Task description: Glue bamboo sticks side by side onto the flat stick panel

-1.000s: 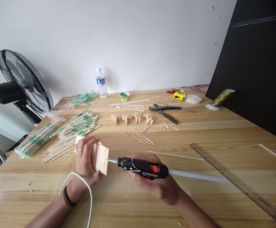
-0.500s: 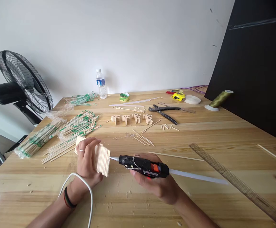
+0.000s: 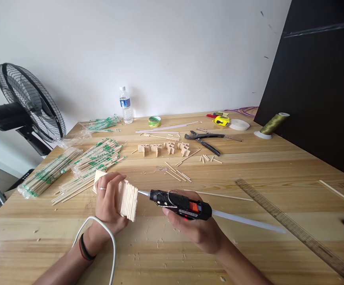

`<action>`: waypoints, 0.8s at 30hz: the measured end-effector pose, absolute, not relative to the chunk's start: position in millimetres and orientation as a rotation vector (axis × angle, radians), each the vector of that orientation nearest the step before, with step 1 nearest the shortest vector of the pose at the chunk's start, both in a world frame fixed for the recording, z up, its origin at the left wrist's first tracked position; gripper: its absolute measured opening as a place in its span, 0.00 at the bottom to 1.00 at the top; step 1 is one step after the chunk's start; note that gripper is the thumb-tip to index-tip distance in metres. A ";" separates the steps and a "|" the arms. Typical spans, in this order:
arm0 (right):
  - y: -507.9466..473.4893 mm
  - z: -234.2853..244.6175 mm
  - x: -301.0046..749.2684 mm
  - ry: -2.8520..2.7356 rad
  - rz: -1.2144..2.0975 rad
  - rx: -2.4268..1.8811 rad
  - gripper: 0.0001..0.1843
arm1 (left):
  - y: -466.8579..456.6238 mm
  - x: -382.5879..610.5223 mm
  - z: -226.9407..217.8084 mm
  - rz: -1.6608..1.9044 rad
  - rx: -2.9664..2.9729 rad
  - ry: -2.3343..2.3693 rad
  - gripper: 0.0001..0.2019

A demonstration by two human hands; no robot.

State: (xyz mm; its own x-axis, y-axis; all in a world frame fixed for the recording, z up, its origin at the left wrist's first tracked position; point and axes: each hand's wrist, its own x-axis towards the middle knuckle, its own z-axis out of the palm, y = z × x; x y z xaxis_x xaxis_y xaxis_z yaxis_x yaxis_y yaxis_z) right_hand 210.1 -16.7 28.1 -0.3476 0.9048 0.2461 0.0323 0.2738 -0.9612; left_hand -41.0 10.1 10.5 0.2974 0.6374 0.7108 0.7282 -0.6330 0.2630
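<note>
My left hand (image 3: 110, 206), with a ring on one finger, is closed around a block made of wooden sticks (image 3: 127, 201) laid side by side. My right hand (image 3: 194, 229) grips a black glue gun (image 3: 180, 204), its metal nozzle pointing left at the block's upper right edge. The tip is at or very near that edge; whether it touches I cannot tell. A long translucent glue stick (image 3: 249, 221) sticks out of the gun's back. A white cord (image 3: 112, 241) loops over my left wrist.
Small stick pieces (image 3: 169, 149) stand in a row behind my hands, near pliers (image 3: 204, 140). Bundles of wrapped sticks (image 3: 97, 156) lie left. A ruler (image 3: 278, 213) lies right. Farther back are a water bottle (image 3: 125, 105), tape measure (image 3: 222, 120) and thread spool (image 3: 274, 124). A fan (image 3: 31, 103) stands left.
The glue gun's nozzle has shifted slightly right and up along the block's edge. My left hand and the block have stayed almost still.
</note>
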 end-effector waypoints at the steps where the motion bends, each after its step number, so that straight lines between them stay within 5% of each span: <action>1: -16.9 27.4 210.2 -1.629 1.210 -0.883 0.15 | 10.1 -41.1 10.5 -1.253 -2.448 -1.285 0.31; 11: -15.8 31.4 210.0 -1.641 1.223 -0.934 0.16 | 11.6 -40.3 10.0 -1.282 -2.427 -1.296 0.28; 18: -11.9 17.0 200.2 -2.011 0.737 -1.047 0.08 | 11.3 -43.2 13.4 -1.220 -2.325 -1.200 0.33; 24: -14.3 13.0 199.1 -2.295 0.814 -1.300 0.18 | 6.2 -37.9 20.0 -1.190 -2.325 -1.070 0.32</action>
State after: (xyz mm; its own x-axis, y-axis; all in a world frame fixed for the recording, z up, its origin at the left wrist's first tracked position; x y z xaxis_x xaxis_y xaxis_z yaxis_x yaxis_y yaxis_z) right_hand 199.1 -14.3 13.0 -0.5005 0.8648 0.0415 0.6454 0.4046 -0.6479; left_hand -37.9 6.2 20.0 0.3730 0.4766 0.7961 0.7412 -0.6692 0.0534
